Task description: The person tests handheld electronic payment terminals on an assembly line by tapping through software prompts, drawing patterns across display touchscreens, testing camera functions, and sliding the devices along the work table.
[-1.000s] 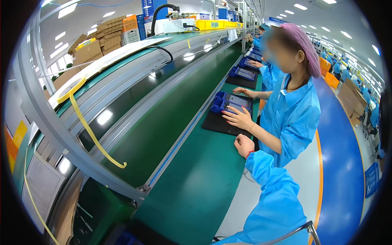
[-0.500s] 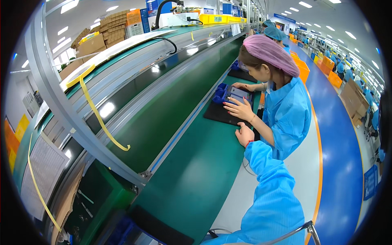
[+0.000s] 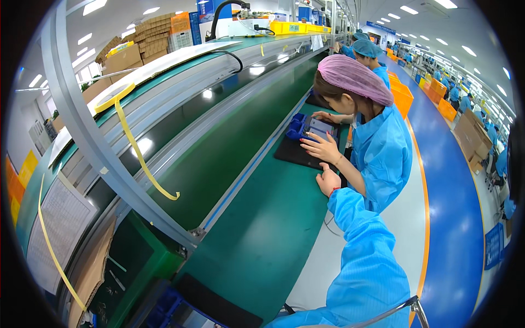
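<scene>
My right hand [image 3: 328,180], at the end of a stretched blue sleeve, rests at the right edge of the green bench [image 3: 262,224]. It is closed, its fingers loosely curled, and nothing shows in them. Close beside it are the co-worker's forearm [image 3: 351,170] and the near corner of a black mat [image 3: 298,152]. On that mat the co-worker's hands are at a flat grey device [image 3: 320,126] next to a blue holder [image 3: 297,126]. My left hand is out of view. By the lower edge lie another black mat [image 3: 219,302] and a blue holder [image 3: 164,306], partly cut off.
A metal frame post [image 3: 104,147] slants across the left, with a yellow tape strip [image 3: 134,147] hanging by it. A dark green conveyor belt [image 3: 219,158] runs beside the bench. The co-worker [image 3: 383,142] sits to the right; a curved metal bar [image 3: 418,311] is at the lower edge.
The view has shifted slightly, and the co-worker's head is bent a little lower. My right hand stays in the same place at the bench edge.
</scene>
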`<state>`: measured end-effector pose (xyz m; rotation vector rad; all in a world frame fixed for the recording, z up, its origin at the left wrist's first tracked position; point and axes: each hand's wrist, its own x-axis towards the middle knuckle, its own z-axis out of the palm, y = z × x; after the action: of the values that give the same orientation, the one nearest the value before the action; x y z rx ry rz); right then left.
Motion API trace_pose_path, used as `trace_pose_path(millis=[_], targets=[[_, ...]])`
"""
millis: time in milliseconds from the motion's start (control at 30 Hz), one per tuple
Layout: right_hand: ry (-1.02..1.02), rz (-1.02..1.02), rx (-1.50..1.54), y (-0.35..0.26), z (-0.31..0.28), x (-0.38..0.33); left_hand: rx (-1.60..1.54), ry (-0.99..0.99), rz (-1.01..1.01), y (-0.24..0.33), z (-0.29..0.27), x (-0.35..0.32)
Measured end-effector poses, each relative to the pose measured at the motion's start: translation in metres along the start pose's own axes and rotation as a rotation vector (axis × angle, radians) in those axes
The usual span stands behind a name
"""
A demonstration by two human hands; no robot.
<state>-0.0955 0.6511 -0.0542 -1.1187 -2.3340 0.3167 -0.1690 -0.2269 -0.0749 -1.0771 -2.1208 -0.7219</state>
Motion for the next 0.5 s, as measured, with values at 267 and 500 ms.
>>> trace_pose_path(millis=[267, 500], targets=[[-0.082, -0.108, -0.156, -0.013, -0.004, -0.002, 0.022, 0.023, 0.029, -0.010, 0.005, -0.043], [-0.068, -0.079, -0.176, -0.006, -0.002, 0.001, 0.194, -0.159, -0.683, 0.105, -0.005, -0.005]])
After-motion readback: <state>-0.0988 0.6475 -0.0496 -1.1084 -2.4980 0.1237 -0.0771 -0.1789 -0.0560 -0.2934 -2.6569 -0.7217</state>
